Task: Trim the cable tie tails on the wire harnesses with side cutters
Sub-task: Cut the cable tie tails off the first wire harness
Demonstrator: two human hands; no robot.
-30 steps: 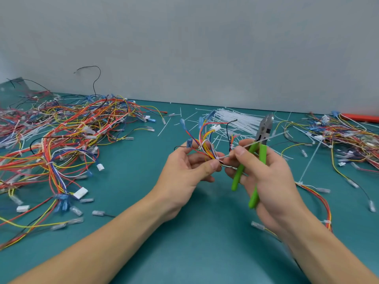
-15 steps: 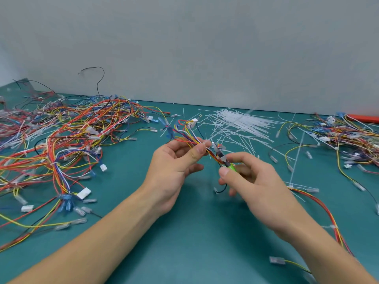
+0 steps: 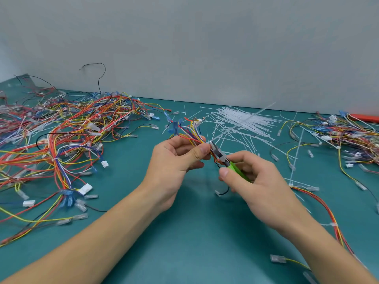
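My left hand (image 3: pixel 176 160) pinches a small wire harness (image 3: pixel 188 130) of red, yellow, white and blue wires just above the table's middle. My right hand (image 3: pixel 254 181) grips green-handled side cutters (image 3: pixel 222 157), with the metal jaws pointing up-left at the harness beside my left thumb. A thin white cable tie tail (image 3: pixel 242 124) runs from the jaws up to the right, blurred. Whether the jaws are closed on the tail I cannot make out.
A big tangle of harnesses (image 3: pixel 61 140) covers the left of the teal table (image 3: pixel 194 242). Loose white cable ties (image 3: pixel 244 121) lie behind my hands. More harnesses (image 3: pixel 338 140) sit at the right, and one (image 3: pixel 324 212) trails under my right forearm. A grey wall stands behind.
The cutters went from upright, jaws high, to lying low with the jaws against the harness at my left thumb. Both hands shifted slightly left and closer together.
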